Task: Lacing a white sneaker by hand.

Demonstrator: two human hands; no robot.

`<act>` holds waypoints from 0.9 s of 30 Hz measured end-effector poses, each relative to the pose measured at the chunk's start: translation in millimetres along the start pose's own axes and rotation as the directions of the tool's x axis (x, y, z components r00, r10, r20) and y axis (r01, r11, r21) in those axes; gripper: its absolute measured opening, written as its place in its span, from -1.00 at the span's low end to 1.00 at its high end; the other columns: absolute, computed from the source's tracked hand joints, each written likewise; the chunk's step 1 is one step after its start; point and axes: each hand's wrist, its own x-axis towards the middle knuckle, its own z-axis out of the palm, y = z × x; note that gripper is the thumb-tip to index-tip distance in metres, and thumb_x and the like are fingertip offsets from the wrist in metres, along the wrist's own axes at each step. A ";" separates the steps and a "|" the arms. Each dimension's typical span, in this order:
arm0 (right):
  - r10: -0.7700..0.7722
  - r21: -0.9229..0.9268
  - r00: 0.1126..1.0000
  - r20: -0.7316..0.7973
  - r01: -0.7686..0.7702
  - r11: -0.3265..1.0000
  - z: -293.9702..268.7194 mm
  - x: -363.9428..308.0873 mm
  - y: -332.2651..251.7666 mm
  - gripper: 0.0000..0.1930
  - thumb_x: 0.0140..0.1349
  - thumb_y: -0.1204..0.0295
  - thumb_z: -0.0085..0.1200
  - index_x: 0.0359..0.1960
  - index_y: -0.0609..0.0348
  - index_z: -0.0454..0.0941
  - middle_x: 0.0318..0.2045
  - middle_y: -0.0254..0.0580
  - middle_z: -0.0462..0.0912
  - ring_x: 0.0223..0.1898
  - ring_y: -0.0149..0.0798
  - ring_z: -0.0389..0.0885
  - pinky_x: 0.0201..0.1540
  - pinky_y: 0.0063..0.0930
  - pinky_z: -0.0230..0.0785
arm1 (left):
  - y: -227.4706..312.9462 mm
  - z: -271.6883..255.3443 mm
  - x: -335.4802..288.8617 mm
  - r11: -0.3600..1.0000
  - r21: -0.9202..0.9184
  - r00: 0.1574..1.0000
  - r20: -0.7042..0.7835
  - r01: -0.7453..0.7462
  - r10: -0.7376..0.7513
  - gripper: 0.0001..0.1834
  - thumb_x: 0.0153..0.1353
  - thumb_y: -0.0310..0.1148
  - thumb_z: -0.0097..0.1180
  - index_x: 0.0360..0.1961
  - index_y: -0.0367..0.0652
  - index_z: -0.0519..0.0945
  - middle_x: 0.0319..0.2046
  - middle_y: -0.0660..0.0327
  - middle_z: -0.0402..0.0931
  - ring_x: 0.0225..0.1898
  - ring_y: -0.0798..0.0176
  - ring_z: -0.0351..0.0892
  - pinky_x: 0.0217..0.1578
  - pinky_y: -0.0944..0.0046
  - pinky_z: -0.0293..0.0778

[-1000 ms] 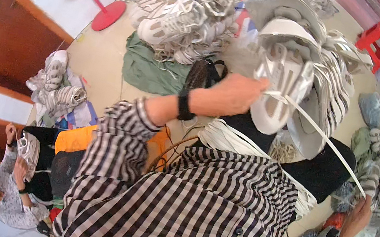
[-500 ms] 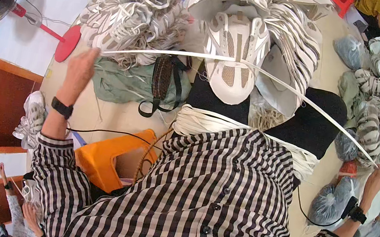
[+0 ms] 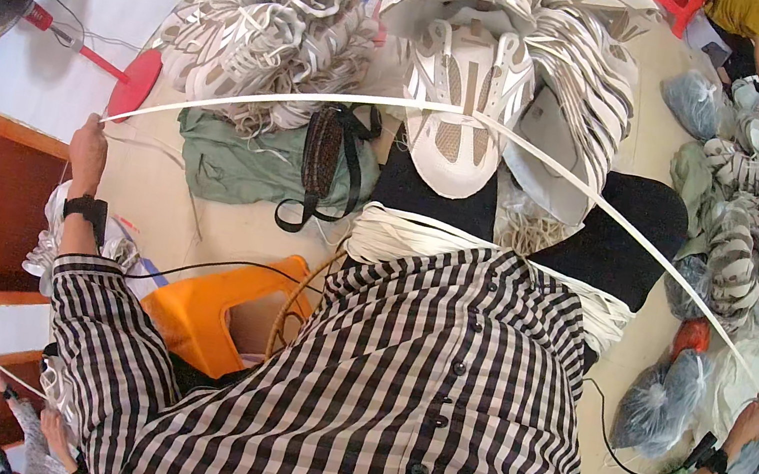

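Observation:
A long white shoelace [image 3: 292, 98] spans the view, its middle passing through the front of a white and beige shoe upper [image 3: 453, 174]. At the far left, my left hand [image 3: 87, 155] pinches one end. My right hand [image 3: 751, 417], low at the right, is closed on the other end. Both lace halves are drawn out wide, and the upper lies toe toward me on black cloth [image 3: 409, 186] over my lap. Stacked shoe uppers [image 3: 583, 90] sit directly behind it. A bundle of white laces [image 3: 420, 236] lies across my lap.
A heap of uppers [image 3: 273, 36] stands at the back left, behind a green bag [image 3: 231, 160]. An orange stool [image 3: 210, 304] and a fan's red base [image 3: 135, 82] are at left. Plastic bags [image 3: 660, 403] and more uppers line the right. Co-workers sit top right and lower left.
Both hands have moved farther apart, the left one outward and down, the right one outward and down. More lace now stretches out on either side of the upper.

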 end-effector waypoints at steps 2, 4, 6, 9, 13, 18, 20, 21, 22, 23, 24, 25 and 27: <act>0.072 -0.079 0.993 0.097 -0.064 0.995 -2.6 -3.5 8.5 -0.66 0.19 0.45 -0.16 0.00 0.08 0.47 -0.22 0.08 0.64 -0.23 0.17 0.61 -0.17 -0.05 0.40 | -18.6 2.3 -9.2 0.999 0.038 0.996 -0.080 -0.029 0.032 -0.87 0.26 -0.41 -0.11 -0.34 -0.25 0.44 -0.51 -0.22 0.51 -0.41 -0.33 0.51 -0.43 -0.18 0.33; 0.123 -0.118 0.986 0.112 -0.110 0.987 -5.6 -4.9 13.2 -0.64 0.18 0.45 -0.16 0.02 0.07 0.47 -0.21 0.07 0.64 -0.25 0.15 0.62 -0.18 -0.06 0.41 | -38.9 3.2 -19.6 0.999 0.042 0.994 -0.114 -0.001 0.005 -0.86 0.24 -0.40 -0.09 -0.38 -0.25 0.44 -0.56 -0.16 0.50 -0.49 -0.22 0.51 -0.48 -0.09 0.36; 0.191 -0.149 0.977 0.098 -0.175 0.973 -8.3 -3.8 13.9 -0.63 0.17 0.46 -0.15 0.04 0.06 0.47 -0.22 0.09 0.63 -0.27 0.12 0.62 -0.19 -0.08 0.41 | -61.4 1.5 -26.9 0.988 0.005 0.986 -0.070 0.152 -0.151 -0.86 0.22 -0.40 -0.08 -0.42 -0.24 0.43 -0.61 -0.08 0.48 -0.59 -0.07 0.50 -0.54 0.03 0.37; 0.412 -0.232 0.880 0.238 -0.360 0.904 -12.4 1.0 7.8 -0.60 0.14 0.46 -0.10 0.06 0.08 0.45 -0.24 0.11 0.64 -0.30 0.10 0.61 -0.23 -0.09 0.40 | -97.9 -2.2 -36.0 0.837 -0.340 0.901 0.096 0.429 -0.423 -0.86 0.19 -0.38 -0.03 -0.47 -0.20 0.41 -0.68 0.12 0.41 -0.65 0.18 0.44 -0.61 0.20 0.34; 0.323 0.260 0.940 0.108 -0.340 0.904 -21.6 4.9 -9.9 -0.66 0.21 0.35 -0.08 -0.02 0.20 0.52 -0.54 -0.29 0.52 -0.55 -0.34 0.45 -0.52 -0.46 0.30 | -148.3 -15.1 -48.5 0.909 -0.121 0.917 0.042 0.399 -0.397 -0.86 0.16 -0.39 -0.13 -0.49 -0.18 0.41 -0.71 0.15 0.44 -0.74 0.20 0.44 -0.75 0.19 0.33; 0.489 0.010 0.870 0.066 -0.490 0.871 -49.8 8.9 -21.1 -0.60 0.12 0.43 0.01 0.05 0.16 0.49 -0.34 -0.07 0.63 -0.37 -0.23 0.58 -0.33 -0.35 0.40 | -200.3 -56.7 -72.4 0.760 0.591 0.911 0.100 0.270 -0.401 -0.78 0.13 -0.27 0.07 -0.48 -0.19 0.62 -0.53 0.06 0.59 -0.48 0.05 0.63 -0.36 0.07 0.54; 0.556 0.050 0.819 0.146 -0.567 0.822 -60.2 9.4 -18.5 -0.59 0.15 0.42 -0.03 0.07 0.22 0.49 -0.27 0.02 0.65 -0.31 -0.19 0.62 -0.26 -0.32 0.42 | -212.5 -73.2 -78.9 0.601 0.795 0.935 0.272 -0.084 -0.229 -0.78 0.11 -0.28 0.11 -0.51 -0.20 0.65 -0.54 0.09 0.62 -0.46 0.08 0.65 -0.39 0.15 0.54; 0.558 0.049 0.818 0.140 -0.569 0.821 -64.0 9.3 -16.4 -0.58 0.16 0.40 -0.04 0.07 0.24 0.49 -0.26 0.03 0.65 -0.31 -0.18 0.63 -0.24 -0.31 0.43 | -216.6 -79.2 -83.6 0.621 0.784 0.938 0.227 -0.015 -0.263 -0.79 0.09 -0.28 0.13 -0.52 -0.20 0.66 -0.56 0.10 0.62 -0.45 0.09 0.65 -0.40 0.17 0.54; 0.626 0.048 0.764 0.157 -0.638 0.768 -66.3 8.1 -15.0 -0.58 0.18 0.39 -0.05 0.08 0.25 0.49 -0.25 0.05 0.65 -0.30 -0.17 0.64 -0.22 -0.31 0.43 | -219.8 -83.7 -89.2 0.620 0.782 0.893 0.229 0.068 -0.388 -0.80 0.07 -0.28 0.15 -0.53 -0.19 0.67 -0.59 0.10 0.62 -0.45 0.10 0.66 -0.42 0.18 0.54; 0.584 0.073 0.802 0.125 -0.594 0.801 -67.7 6.8 -14.5 -0.59 0.21 0.36 -0.06 0.08 0.27 0.48 -0.22 0.04 0.64 -0.26 -0.18 0.63 -0.17 -0.32 0.43 | -223.6 -89.2 -93.0 0.634 0.770 0.905 0.217 0.070 -0.365 -0.81 0.06 -0.30 0.16 -0.53 -0.20 0.67 -0.56 0.09 0.63 -0.44 0.10 0.66 -0.43 0.19 0.55; 0.606 0.100 0.787 0.114 -0.616 0.781 -68.2 5.8 -15.9 -0.59 0.24 0.34 -0.06 0.08 0.28 0.48 -0.18 0.03 0.63 -0.21 -0.19 0.63 -0.13 -0.34 0.42 | -227.2 -91.6 -95.6 0.621 0.777 0.835 0.277 0.097 -0.476 -0.82 0.05 -0.32 0.16 -0.54 -0.20 0.66 -0.53 0.08 0.64 -0.43 0.10 0.67 -0.43 0.20 0.55; 0.627 0.128 0.772 0.106 -0.635 0.761 -68.2 5.9 -19.7 -0.59 0.28 0.31 -0.07 0.08 0.30 0.47 -0.14 0.02 0.62 -0.17 -0.19 0.62 -0.08 -0.36 0.42 | -231.4 -96.6 -102.7 0.599 0.799 0.868 0.256 0.058 -0.425 -0.73 0.24 -0.25 0.09 -0.44 -0.22 0.68 -0.60 0.10 0.60 -0.51 0.15 0.63 -0.48 0.13 0.56; 0.569 0.301 0.814 0.120 -0.576 0.760 -68.7 12.3 -37.6 -0.59 0.33 0.28 -0.09 0.10 0.32 0.45 -0.06 0.01 0.59 -0.07 -0.19 0.60 0.02 -0.38 0.40 | -240.7 -100.4 -110.0 0.627 0.777 0.911 0.216 0.058 -0.351 -0.75 0.24 -0.28 0.09 -0.41 -0.24 0.66 -0.56 0.08 0.60 -0.48 0.13 0.63 -0.45 0.13 0.56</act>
